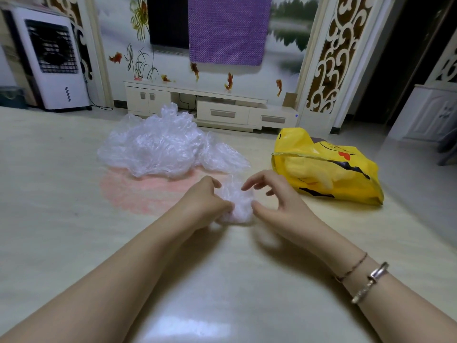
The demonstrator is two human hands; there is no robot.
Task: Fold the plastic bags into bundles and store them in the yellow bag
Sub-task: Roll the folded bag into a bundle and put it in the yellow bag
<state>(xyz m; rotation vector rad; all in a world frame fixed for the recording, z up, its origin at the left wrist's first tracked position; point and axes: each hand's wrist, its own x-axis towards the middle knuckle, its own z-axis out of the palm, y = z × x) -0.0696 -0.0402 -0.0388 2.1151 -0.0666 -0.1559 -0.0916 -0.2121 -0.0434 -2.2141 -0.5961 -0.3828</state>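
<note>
**Bundle Held Between Both Hands, Floor Level**

Left hand (201,201): fingers curled round the left side of the bundle (236,203), thumb pressed into the plastic. Fingertips are tucked under the film and cannot be made out.

Right hand (277,196): thumb lies against the right side of the bundle. The index and other fingers are bent and lifted just above it, slightly spread; whether any fingertip touches the plastic cannot be told. Two bracelets (366,280), one thin cord and one metal band, sit on the right forearm.

The bundle is a small, crumpled wad of thin clear film, whitish where the layers stack. Its outline is blurred and its underside is hidden, so contact with the floor (74,219) cannot be confirmed.

Beyond the hands, the pile (163,144) of loose clear bags lies on the floor: wrinkled, translucent, irregular, puffed up at the centre. Single bags within it cannot be separated by eye. A pink patch shows on the floor beneath its near edge.

The yellow bag (329,169) lies on its side to the right, well apart from the pile. It is glossy plastic with black and red print; the mouth faces left and stands open. Its interior is dim and its contents cannot be identified.

The floor is pale, smooth and reflective. Both forearms are cut off at the lower frame edge.
</note>
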